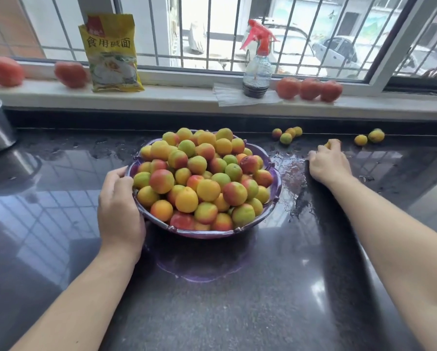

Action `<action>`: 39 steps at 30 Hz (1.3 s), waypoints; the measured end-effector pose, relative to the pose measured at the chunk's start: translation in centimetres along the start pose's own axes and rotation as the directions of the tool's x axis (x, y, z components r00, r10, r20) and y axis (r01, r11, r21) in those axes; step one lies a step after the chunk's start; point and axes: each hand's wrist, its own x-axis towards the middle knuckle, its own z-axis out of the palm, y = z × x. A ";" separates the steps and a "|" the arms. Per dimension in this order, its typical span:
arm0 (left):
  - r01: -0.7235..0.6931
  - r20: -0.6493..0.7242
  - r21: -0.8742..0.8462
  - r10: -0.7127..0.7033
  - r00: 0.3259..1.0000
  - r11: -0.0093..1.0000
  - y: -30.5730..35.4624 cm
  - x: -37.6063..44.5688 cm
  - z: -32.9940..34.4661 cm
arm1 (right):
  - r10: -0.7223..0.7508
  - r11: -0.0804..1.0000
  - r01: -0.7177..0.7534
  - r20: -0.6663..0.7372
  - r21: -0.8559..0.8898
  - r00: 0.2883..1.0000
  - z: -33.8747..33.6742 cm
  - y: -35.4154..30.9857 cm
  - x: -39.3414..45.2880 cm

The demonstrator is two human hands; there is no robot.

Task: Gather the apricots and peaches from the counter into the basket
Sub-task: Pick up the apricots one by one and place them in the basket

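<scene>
The task appears nearly done: the purple basket [275,196] at the centre of the frame is heaped with fruit, while a cluster of four [287,135] and a pair [369,138] are left on the wet dark surface [237,300] at the upper right. The basket's near-left rim is gripped by the curled fingers of the left hand [120,211]. The right hand [330,163] is curled over one small yellow fruit [328,144], seen only at the fingertips, so a firm hold cannot be confirmed.

Home kitchen: dark stone counter [237,300], barred window [212,34], tomatoes on sill [310,88].
</scene>
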 end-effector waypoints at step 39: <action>0.091 0.094 -0.020 -0.089 0.992 0.996 0.8 -0.2 -0.6 | -0.547 0.822 0.538 -0.001 0.187 0.837 -11.8 -8.8 -20.2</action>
